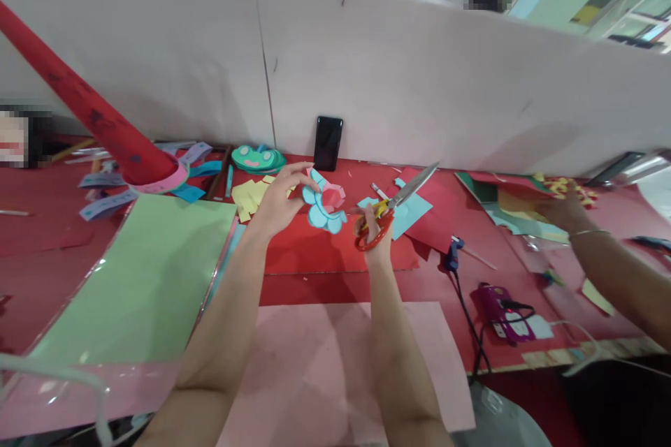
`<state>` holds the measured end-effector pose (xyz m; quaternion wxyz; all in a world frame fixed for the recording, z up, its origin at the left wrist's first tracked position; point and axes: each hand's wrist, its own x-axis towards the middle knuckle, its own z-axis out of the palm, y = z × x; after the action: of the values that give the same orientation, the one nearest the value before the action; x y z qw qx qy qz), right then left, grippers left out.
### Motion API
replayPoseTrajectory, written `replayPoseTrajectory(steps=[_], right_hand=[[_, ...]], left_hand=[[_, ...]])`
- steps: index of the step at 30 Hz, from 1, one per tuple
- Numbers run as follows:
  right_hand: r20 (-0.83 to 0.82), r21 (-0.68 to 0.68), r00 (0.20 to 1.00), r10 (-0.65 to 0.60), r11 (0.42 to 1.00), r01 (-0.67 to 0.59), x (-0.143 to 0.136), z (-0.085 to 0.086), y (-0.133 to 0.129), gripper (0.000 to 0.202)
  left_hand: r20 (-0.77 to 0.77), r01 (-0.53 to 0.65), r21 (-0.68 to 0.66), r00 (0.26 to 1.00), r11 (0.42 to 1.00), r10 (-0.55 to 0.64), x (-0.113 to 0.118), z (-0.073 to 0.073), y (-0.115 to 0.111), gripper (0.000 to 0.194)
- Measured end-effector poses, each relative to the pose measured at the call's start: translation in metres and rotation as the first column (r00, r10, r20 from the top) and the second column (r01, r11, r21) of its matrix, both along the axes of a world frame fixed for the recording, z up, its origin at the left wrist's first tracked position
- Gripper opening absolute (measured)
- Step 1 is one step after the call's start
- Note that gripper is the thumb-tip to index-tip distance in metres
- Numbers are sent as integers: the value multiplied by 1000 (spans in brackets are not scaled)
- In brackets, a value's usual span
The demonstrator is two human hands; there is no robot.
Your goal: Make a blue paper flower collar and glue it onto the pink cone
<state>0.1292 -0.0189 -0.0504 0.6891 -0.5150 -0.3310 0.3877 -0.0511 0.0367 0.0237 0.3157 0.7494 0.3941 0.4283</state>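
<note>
Between the thumb and fingers of my left hand (286,199) is a light blue scalloped paper cutout (319,215), curved like part of a flower. A small pink-red paper shape (333,197) shows inside its curve; whether the two are joined I cannot tell. My right hand (374,234) is closed around scissors (414,185) with orange and yellow handles, their blades pointing up and right, looking nearly closed. Beneath the hands lies a red sheet (314,244). Light blue paper (414,213) rests just behind the scissors.
A black phone (328,143) leans on the white partition (367,84). Yellow paper pieces (246,197), a green sheet (141,279), a red cone (105,115) stand or lie leftward. At right are a glue gun (453,253), a purple power box (503,314) and another person's arm (608,272).
</note>
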Motion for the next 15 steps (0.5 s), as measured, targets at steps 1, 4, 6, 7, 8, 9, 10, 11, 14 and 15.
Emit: replayPoseTrajectory(steps=[1, 4, 6, 7, 8, 9, 10, 11, 14, 15], right_hand=[[-19, 22, 999, 33, 999, -32, -1, -1, 3, 36], [-61, 71, 989, 133, 989, -129, -4, 1, 12, 33], [-71, 68, 980, 186, 981, -181, -7, 5, 20, 34], [-80, 66, 970, 228, 973, -223, -8, 8, 24, 35], [-87, 66, 961, 263, 964, -258, -10, 12, 28, 36], [-86, 69, 952, 295, 955, -290, -12, 15, 31, 37], [-82, 73, 943, 323, 946, -317, -14, 18, 34, 37], [-75, 79, 936, 344, 938, -338, -16, 20, 36, 38], [-67, 102, 919, 387, 919, -380, -23, 22, 39, 41], [-71, 104, 919, 388, 919, -380, -25, 21, 39, 43]], left_hand=[[0, 30, -26, 1000, 999, -30, 0, -2, 1, 23], [62, 144, -131, 989, 981, -137, 2, -9, 6, 23], [124, 198, -196, 977, 960, -176, 3, -13, 8, 20], [145, 217, -219, 971, 951, -188, 3, -15, 9, 17], [157, 235, -234, 967, 943, -202, 3, -15, 9, 14], [160, 252, -239, 963, 938, -218, 2, -16, 10, 11], [155, 269, -237, 959, 933, -237, 1, -16, 10, 10], [143, 285, -231, 956, 930, -258, 0, -16, 10, 10], [101, 309, -225, 951, 924, -294, -2, -17, 10, 13], [98, 311, -237, 950, 920, -296, -2, -17, 10, 14]])
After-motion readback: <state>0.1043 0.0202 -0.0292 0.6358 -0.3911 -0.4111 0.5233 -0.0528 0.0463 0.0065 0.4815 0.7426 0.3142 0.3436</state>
